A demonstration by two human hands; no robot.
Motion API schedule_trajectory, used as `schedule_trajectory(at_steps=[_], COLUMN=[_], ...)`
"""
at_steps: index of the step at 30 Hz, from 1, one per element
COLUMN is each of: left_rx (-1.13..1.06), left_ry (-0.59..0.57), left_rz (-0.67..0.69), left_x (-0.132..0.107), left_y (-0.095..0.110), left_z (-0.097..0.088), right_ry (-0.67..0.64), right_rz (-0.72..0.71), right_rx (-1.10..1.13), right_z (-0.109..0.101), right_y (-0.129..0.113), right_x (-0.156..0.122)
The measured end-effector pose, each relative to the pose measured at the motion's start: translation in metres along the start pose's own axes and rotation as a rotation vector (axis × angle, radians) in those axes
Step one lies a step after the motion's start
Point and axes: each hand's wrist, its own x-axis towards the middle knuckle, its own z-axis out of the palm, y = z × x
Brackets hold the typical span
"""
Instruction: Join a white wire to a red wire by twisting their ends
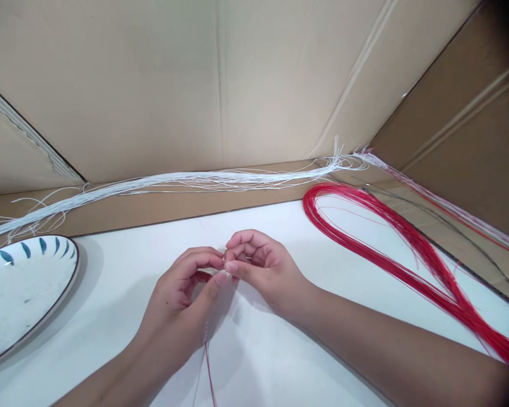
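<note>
My left hand and my right hand meet above the white work surface, thumbs and fingertips pinched together. Between the fingertips is a small whitish bit of thin cord, mostly hidden by the fingers. Below my left palm hangs a thin red and white cord, its upper part pale and twisted or knotted, its lower strands loose and parting. How the cord runs from there up to the fingertips cannot be seen.
At the left stands an oval plate with blue leaf marks, holding small white pieces. A bundle of white cords lies along the cardboard wall. Looped red cords lie at the right, with more strands beyond them.
</note>
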Motion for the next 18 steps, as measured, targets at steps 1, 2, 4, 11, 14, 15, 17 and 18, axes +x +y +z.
schedule_trajectory(at_steps=[1, 2, 4, 11, 14, 15, 17, 18], left_rx=[0.008, 0.016, 0.018, 0.075, 0.121, 0.136, 0.172, 0.191], left_ry=[-0.004, -0.005, 0.008, 0.011, 0.014, 0.014, 0.013, 0.009], left_rz=[0.018, 0.023, 0.003, 0.041, 0.054, 0.048, 0.037, 0.030], left_x=[0.0004, 0.0007, 0.0009, 0.0019, 0.0036, 0.0037, 0.0030, 0.0022], left_y=[-0.0003, -0.0003, 0.0002, -0.0028, -0.0040, -0.0035, -0.0016, -0.0004], left_z=[-0.0003, -0.0005, -0.0006, -0.0010, -0.0026, -0.0034, -0.0053, -0.0063], right_ry=[0.010, 0.018, 0.014, -0.004, -0.007, -0.008, 0.002, 0.009], right_rz=[0.002, 0.002, 0.003, -0.001, 0.000, -0.004, -0.017, -0.025], right_rx=[-0.013, -0.020, -0.017, 0.037, 0.051, 0.047, 0.030, 0.021], right_z=[-0.0004, -0.0007, -0.0012, -0.0014, -0.0021, -0.0024, -0.0030, -0.0032], right_y=[0.0003, 0.0007, 0.0017, 0.0022, 0.0025, 0.0028, 0.0039, 0.0044], right_x=[0.0006, 0.0012, 0.0017, 0.0027, 0.0046, 0.0052, 0.0062, 0.0066])
